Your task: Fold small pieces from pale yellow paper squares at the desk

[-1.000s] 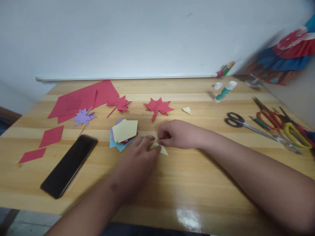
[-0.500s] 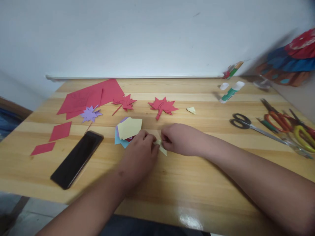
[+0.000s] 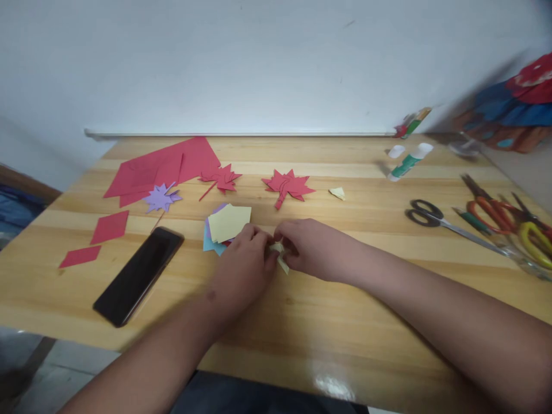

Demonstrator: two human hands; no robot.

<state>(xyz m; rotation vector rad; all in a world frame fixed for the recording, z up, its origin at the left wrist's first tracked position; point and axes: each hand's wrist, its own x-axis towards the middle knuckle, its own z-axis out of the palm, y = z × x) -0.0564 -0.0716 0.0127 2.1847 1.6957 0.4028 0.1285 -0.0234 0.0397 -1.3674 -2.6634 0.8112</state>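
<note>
Between my two hands is a small piece of pale yellow paper [image 3: 283, 264], partly hidden by fingers. My left hand [image 3: 250, 261] pinches its left side, close beside a stack of coloured paper pieces [image 3: 230, 223] with a pale yellow one on top. My right hand [image 3: 308, 247] is closed on the paper's right side, its fingertips near those of the left. Beyond the hands lie a red paper leaf [image 3: 290, 187] with a stem, another red paper leaf [image 3: 224, 178] and a folded pale yellow paper piece [image 3: 337, 193].
At left lie a black phone [image 3: 138, 276], a purple paper leaf [image 3: 161, 197], red paper diamonds [image 3: 110, 227] and red sheets [image 3: 164, 164]. At right are a glue stick [image 3: 409, 164], its cap [image 3: 396, 151], scissors [image 3: 431, 214] and orange-handled scissors [image 3: 487, 207]. A wall [image 3: 241, 69] stands behind the table.
My right hand has moved slightly left, its fingers now reaching over the pale yellow paper toward my left fingers. My left hand stays nearly in place. The view has shifted slightly.
</note>
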